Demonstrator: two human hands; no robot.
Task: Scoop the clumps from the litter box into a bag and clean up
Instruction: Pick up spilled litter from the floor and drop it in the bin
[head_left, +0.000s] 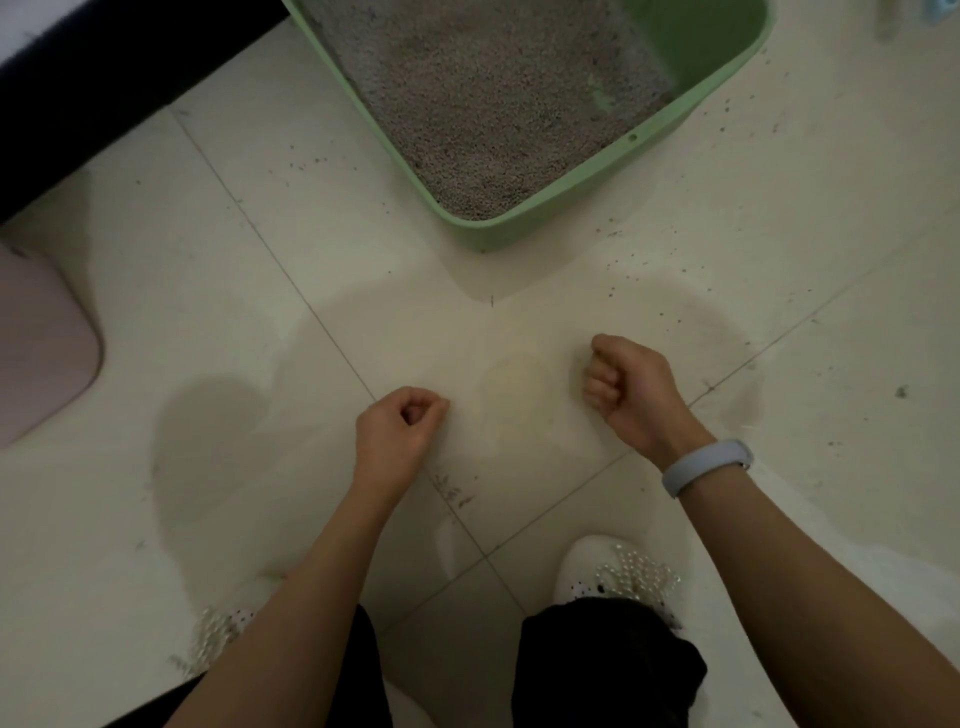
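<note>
A green litter box (540, 223) filled with grey litter (493, 104) stands on the tiled floor ahead of me. No clumps stand out in the litter. Both my hands hover low over the floor in front of the box. My left hand (397, 431) and my right hand (631, 389) are curled into fists, each pinching an edge of a thin, see-through plastic bag (514, 384). The bag stretches faintly between them and is hard to make out. No scoop is in view.
Loose litter grains (675, 291) are scattered on the pale tiles around the box and near my feet. A pink bin or stool (47, 348) sits at the left edge. A dark piece of furniture (78, 104) fills the upper left. My white slippers (613, 571) are below.
</note>
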